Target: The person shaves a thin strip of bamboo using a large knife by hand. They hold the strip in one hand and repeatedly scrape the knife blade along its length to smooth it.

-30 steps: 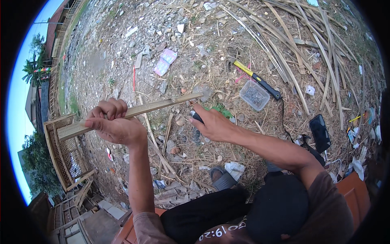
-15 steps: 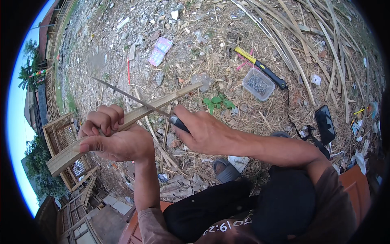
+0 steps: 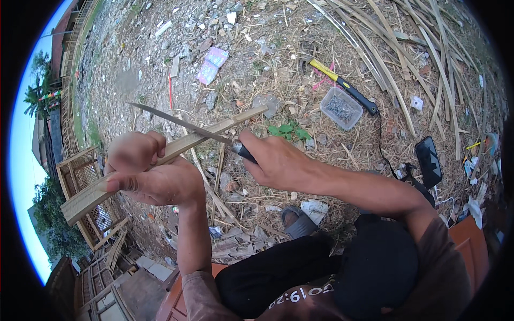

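Note:
My left hand (image 3: 160, 179) grips a long pale wooden stick (image 3: 184, 143), its thumb lying along the near end and its fingers curled round the side. The stick slants from lower left up to the right. In my right hand (image 3: 278, 160) is the black handle (image 3: 246, 154) of a knife with a long, narrow, pointed blade (image 3: 171, 119). The blade lies across the stick beyond my left hand, its tip pointing up and left. Part of my left hand looks blurred.
A yellow-and-black hammer (image 3: 342, 83) lies beside a clear plastic tub (image 3: 342, 111) of nails. Long wooden strips (image 3: 396, 48) are piled at the far right. A phone (image 3: 428, 160) rests on the ground at right. Latticed wooden frames (image 3: 83, 174) stand at left.
My right hand and the knife have shifted slightly right along the stick, and the blade shows more of its flat side. My left hand still grips the stick in nearly the same place.

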{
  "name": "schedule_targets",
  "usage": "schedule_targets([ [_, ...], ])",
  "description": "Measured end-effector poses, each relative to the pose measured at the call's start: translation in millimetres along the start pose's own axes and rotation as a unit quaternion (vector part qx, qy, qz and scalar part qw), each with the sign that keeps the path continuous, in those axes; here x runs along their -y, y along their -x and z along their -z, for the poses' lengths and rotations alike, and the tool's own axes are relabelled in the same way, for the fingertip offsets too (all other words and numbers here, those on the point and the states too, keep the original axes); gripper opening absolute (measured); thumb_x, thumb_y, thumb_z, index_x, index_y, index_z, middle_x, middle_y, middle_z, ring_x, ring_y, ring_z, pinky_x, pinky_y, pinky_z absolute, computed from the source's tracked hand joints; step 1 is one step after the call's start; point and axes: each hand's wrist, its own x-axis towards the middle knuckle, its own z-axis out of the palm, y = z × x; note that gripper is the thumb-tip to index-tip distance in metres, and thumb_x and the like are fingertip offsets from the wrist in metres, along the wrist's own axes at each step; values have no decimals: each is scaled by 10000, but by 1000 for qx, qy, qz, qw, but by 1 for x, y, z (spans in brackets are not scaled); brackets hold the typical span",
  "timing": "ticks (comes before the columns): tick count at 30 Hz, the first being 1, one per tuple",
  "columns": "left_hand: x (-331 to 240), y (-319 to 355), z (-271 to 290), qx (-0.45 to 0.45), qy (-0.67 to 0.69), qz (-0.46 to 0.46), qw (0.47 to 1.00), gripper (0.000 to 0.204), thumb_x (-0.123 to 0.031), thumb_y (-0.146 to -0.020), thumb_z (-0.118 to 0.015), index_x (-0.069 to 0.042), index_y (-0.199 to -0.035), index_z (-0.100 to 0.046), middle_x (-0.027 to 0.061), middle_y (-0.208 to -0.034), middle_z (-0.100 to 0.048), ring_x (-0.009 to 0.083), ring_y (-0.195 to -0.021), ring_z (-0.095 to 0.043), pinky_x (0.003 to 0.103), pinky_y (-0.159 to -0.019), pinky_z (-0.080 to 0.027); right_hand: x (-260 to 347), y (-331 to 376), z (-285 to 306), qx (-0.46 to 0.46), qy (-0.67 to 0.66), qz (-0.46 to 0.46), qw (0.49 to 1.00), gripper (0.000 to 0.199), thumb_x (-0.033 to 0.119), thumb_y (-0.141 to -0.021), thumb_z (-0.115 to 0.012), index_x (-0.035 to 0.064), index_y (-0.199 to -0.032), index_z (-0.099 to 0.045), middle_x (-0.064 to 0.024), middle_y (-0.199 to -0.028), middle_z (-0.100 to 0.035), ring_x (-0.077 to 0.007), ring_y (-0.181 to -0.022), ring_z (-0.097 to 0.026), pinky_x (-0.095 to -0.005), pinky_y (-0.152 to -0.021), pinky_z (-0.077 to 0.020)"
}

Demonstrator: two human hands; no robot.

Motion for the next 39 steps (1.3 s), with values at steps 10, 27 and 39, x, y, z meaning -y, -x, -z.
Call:
schedule_targets([
  [10, -4, 5, -7, 17, -12, -5, 1000, 545, -623, -965, -346, -143, -739, -221, -22, -628, -254, 83, -531, -268, 237, -471, -242, -33, 3, 1, 0, 11, -69, 998, 227, 1, -817, -581, -28, -970, -416, -231, -616, -577, -438, -587, -613, -490, -543, -474],
  [27, -5, -2, -7, -19, -20, 8, 1000, 554, -639, -952, -352, -140, -748, -222, -27, -647, -244, 82, -534, -251, 226, -474, -236, -35, -5, 11, 19, 59, -137, 989, 241, -16, -774, -554, -68, -981, -441, -250, -637, -595, -448, -620, -624, -510, -575, -495],
  [39, -3, 7, -4, -1, -16, 13, 1000, 559, -641, -951, -361, -145, -732, -227, -29, -640, -254, 81, -539, -261, 231, -478, -245, -84, -1, 1, -32, 94, -76, 992, 198, 11, -807, -566, -29, -945, -430, -241, -600, -561, -462, -608, -603, -522, -559, -456],
])
